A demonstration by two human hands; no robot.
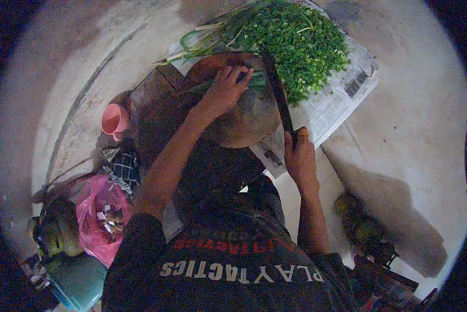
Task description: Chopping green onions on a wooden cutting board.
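My left hand (229,87) presses a bunch of green onion stalks (259,78) onto a round wooden chopping block (249,124), fingers curled over the cut ends. Around the handle of a long dark-bladed knife (276,85) my right hand (300,156) is closed. The blade points away from me along the block's right side, just right of the stalk ends. Beyond it, a large heap of chopped green onions (311,50) lies on spread newspaper (334,101). Whole green onions (202,43) with pale ends rest at the heap's left.
At the left stand a pink plastic mug (114,119), a checked cloth (124,165) and a pink plastic bag (101,218) with small items inside. A teal container (77,277) is at lower left. Several rounded, greenish objects (360,222) sit on the floor at right.
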